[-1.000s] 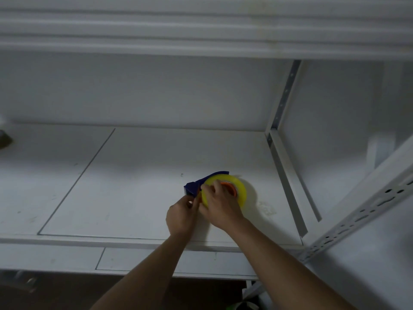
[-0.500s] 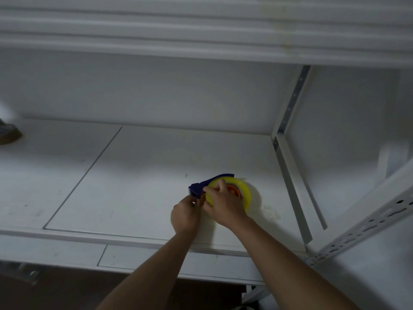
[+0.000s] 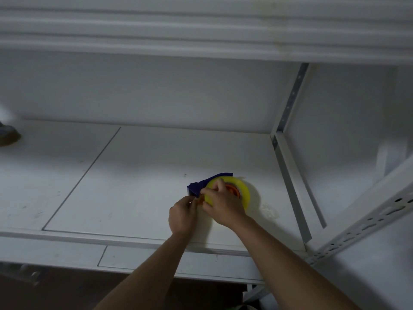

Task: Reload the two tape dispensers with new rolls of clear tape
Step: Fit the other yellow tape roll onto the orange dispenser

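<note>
A dark blue tape dispenser [image 3: 200,186] lies flat on the white shelf [image 3: 134,186], right of centre. A yellowish clear tape roll [image 3: 244,191] sits on its orange hub [image 3: 233,190]. My right hand [image 3: 222,205] rests on top of the roll, fingers curled over its near-left rim. My left hand [image 3: 183,214] is just left of it, fingertips pinched at the dispenser's front end, next to a small orange part. What the fingertips pinch is too small to tell. A second dispenser is not in view.
A white shelf board hangs low overhead [image 3: 201,41]. A slotted metal upright [image 3: 288,104] and a diagonal perforated rail [image 3: 368,218] bound the right side. A dark blurred object [image 3: 7,135] sits at the far left edge. The shelf's front lip [image 3: 111,239] runs below my wrists.
Both hands stay on the dispenser and roll. The right fingers have shifted slightly over the roll's rim, and the left fingertips have closed in at the front end. The view drifted a little.
</note>
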{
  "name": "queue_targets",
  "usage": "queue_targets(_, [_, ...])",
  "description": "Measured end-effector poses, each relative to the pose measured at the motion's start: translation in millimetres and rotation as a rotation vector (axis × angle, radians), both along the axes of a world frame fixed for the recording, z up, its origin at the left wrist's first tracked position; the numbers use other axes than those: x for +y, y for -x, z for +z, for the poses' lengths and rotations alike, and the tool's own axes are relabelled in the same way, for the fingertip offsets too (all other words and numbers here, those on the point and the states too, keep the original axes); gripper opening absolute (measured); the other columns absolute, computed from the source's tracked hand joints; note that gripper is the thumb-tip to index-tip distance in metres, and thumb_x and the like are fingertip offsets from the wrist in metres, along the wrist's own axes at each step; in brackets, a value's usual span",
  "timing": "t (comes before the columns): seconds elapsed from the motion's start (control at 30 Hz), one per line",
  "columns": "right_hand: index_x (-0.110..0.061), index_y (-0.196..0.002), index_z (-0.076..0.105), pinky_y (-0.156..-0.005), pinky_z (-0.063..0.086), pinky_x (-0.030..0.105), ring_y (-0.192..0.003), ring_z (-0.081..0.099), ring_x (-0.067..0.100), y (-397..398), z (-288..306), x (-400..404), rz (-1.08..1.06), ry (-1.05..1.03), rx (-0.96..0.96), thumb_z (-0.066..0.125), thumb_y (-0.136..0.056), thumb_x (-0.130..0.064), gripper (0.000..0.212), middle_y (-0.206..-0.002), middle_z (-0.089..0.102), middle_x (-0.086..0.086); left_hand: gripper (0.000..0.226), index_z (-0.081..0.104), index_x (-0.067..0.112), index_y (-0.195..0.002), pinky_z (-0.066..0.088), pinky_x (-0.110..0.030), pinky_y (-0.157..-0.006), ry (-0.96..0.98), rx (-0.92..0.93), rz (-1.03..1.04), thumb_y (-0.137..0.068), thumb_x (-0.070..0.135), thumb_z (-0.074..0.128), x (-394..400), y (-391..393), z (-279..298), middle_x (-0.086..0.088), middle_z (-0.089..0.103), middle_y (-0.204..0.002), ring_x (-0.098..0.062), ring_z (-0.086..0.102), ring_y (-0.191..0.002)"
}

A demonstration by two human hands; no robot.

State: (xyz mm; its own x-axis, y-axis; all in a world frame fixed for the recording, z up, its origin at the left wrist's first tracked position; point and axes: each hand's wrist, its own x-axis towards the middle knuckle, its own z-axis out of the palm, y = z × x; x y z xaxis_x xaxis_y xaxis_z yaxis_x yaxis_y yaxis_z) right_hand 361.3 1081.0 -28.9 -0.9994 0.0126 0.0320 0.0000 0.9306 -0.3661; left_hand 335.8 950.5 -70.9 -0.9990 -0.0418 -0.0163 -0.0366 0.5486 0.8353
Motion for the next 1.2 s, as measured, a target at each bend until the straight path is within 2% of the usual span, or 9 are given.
queue_targets(0.13, [-0.031, -0.120, 0.056, -0.075, 0.053, 0.039, -0.098, 0.053, 0.020, 0, 0, 1, 0.018, -0.019, -0.010, 0.050, -0.092, -0.037, 0.029, -0.119, 0.036, -0.002, 0.025, 0.074, 0.018, -0.103, 0.047, -0.028, -0.070, -0.037, -0.038, 0.038, -0.094, 0.029, 0.054, 0, 2, 1, -0.004, 0.074, -0.096, -0.022, 0.065, -0.086])
queue_targets(0.33, [-0.023, -0.124, 0.046, -0.071, 0.055, 0.038, -0.100, 0.056, 0.025, 0, -3, 0, 0.001, -0.019, 0.041, 0.055, -0.091, -0.035, 0.036, -0.130, 0.040, 0.002, 0.025, 0.075, 0.016, -0.098, 0.052, -0.033, -0.072, -0.112, -0.101, 0.061, -0.093, 0.027, 0.053, -1, 6, 4, -0.005, 0.073, -0.092, -0.023, 0.064, -0.084])
queue_targets(0.47, [-0.025, -0.119, 0.047, -0.069, 0.055, 0.038, -0.097, 0.056, 0.025, 0, -4, 0, 0.026, -0.012, 0.041, 0.054, -0.091, -0.035, 0.030, -0.124, 0.039, 0.002, 0.025, 0.075, 0.015, -0.095, 0.047, -0.028, -0.065, -0.142, -0.105, 0.040, -0.094, 0.028, 0.054, -2, 6, 2, -0.002, 0.073, -0.085, -0.020, 0.064, -0.080])
queue_targets(0.57, [-0.028, -0.118, 0.051, -0.069, 0.049, 0.033, -0.095, 0.053, 0.022, -2, -3, 1, 0.055, -0.017, 0.046, 0.052, -0.093, -0.034, 0.026, -0.117, 0.039, 0.001, 0.024, 0.074, 0.017, -0.091, 0.044, -0.026, -0.060, -0.159, -0.095, 0.030, -0.094, 0.030, 0.054, -4, 4, 1, -0.001, 0.072, -0.082, -0.019, 0.064, -0.077])
queue_targets(0.63, [-0.028, -0.116, 0.054, -0.069, 0.046, 0.032, -0.094, 0.052, 0.022, -3, -2, 1, 0.074, -0.029, 0.054, 0.051, -0.094, -0.035, 0.023, -0.115, 0.039, 0.001, 0.024, 0.073, 0.017, -0.090, 0.042, -0.025, -0.058, -0.141, -0.072, 0.033, -0.095, 0.030, 0.053, -5, 3, 0, -0.001, 0.071, -0.081, -0.019, 0.063, -0.076])
queue_targets(0.8, [-0.026, -0.107, 0.057, -0.069, 0.050, 0.039, -0.093, 0.051, 0.023, -7, -5, 1, 0.129, -0.027, 0.075, 0.047, -0.097, -0.033, 0.017, -0.120, 0.039, 0.001, 0.022, 0.063, 0.014, -0.092, 0.037, -0.022, -0.054, -0.037, 0.021, 0.052, -0.099, 0.027, 0.046, -1, -5, 4, 0.004, 0.062, -0.075, -0.015, 0.056, -0.070])
queue_targets(0.9, [-0.026, -0.104, 0.060, -0.067, 0.048, 0.036, -0.093, 0.052, 0.022, -6, -6, 1, 0.124, -0.022, 0.082, 0.045, -0.097, -0.034, 0.018, -0.123, 0.038, -0.001, 0.021, 0.056, 0.012, -0.091, 0.037, -0.028, -0.057, -0.027, 0.038, 0.055, -0.100, 0.025, 0.043, 1, -10, 6, 0.003, 0.060, -0.076, -0.018, 0.055, -0.071])
queue_targets(1.07, [-0.029, -0.112, 0.061, -0.069, 0.048, 0.035, -0.095, 0.054, 0.023, -1, -8, 1, 0.114, -0.036, 0.072, 0.049, -0.094, -0.034, 0.022, -0.125, 0.039, -0.002, 0.017, 0.051, 0.015, -0.087, 0.038, -0.026, -0.055, 0.001, 0.061, 0.003, -0.099, 0.023, 0.043, 0, -10, 4, 0.000, 0.061, -0.082, -0.018, 0.056, -0.072])
queue_targets(1.2, [-0.026, -0.122, 0.057, -0.072, 0.050, 0.036, -0.097, 0.055, 0.022, 1, -9, 3, 0.102, -0.016, 0.069, 0.053, -0.093, -0.034, 0.031, -0.126, 0.041, -0.003, 0.008, 0.061, 0.012, -0.089, 0.045, -0.026, -0.060, 0.066, 0.115, -0.057, -0.092, 0.016, 0.054, -6, -6, 0, 0.000, 0.064, -0.083, -0.018, 0.059, -0.075])
